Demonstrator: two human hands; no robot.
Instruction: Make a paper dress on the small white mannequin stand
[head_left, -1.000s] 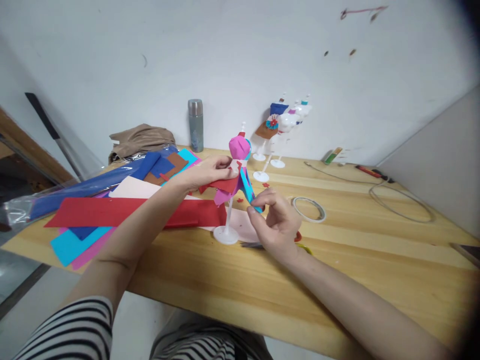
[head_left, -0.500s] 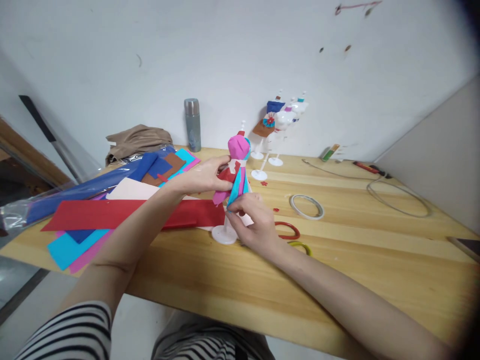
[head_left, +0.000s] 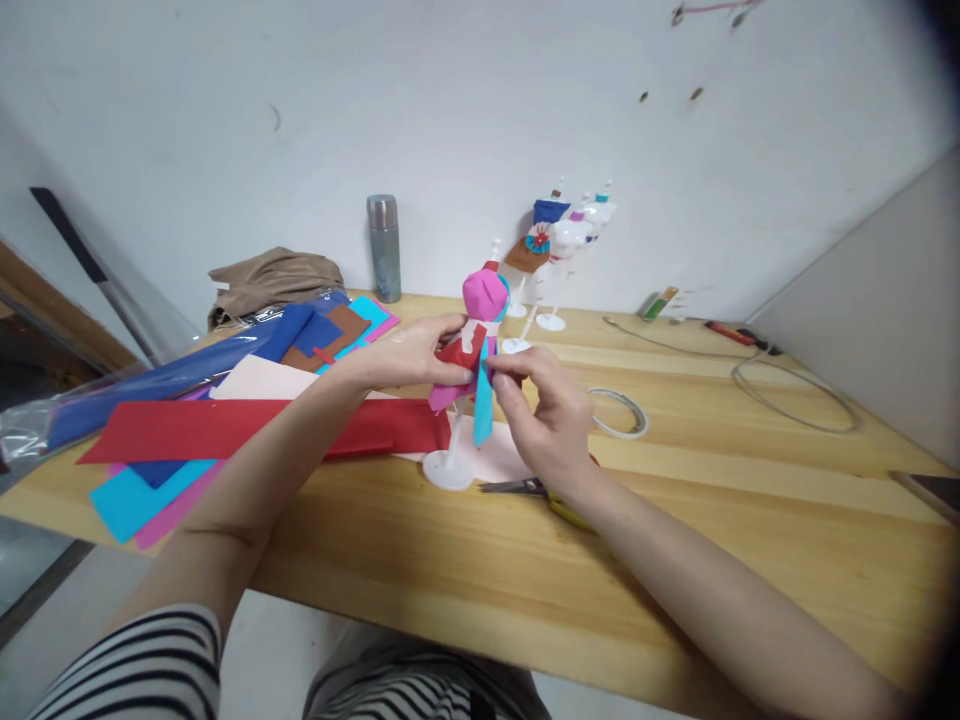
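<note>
A small dress form on a white stand (head_left: pixel 448 469) is dressed in pink, red and blue paper or fabric, with a pink rounded bodice (head_left: pixel 484 295) and a pale waistband. My left hand (head_left: pixel 420 350) is closed around the left side of the red and pink skirt (head_left: pixel 455 358). A blue strip (head_left: pixel 484 405) hangs down the skirt's front. My right hand (head_left: pixel 544 400) pinches at the upper right of this strip, thumb and forefinger together; what exactly lies between the fingertips is partly hidden. Scissors (head_left: pixel 517 487) lie on the table below my right hand, their handles partly covered by my wrist.
Coloured sheets, with a long red strip (head_left: pixel 255 428) on top, cover the table's left. A grey flask (head_left: pixel 385 250), brown cloth (head_left: pixel 274 280) and several dressed mini forms (head_left: pixel 540 240) stand at the back. To the right are a tape roll (head_left: pixel 626 415) and a cable (head_left: pixel 795 412).
My right hand has moved up and right from the skirt's lower hem to its upper side. The blue strip now hangs loose, the scissors' blades have come into view, and the bodice has shifted slightly right.
</note>
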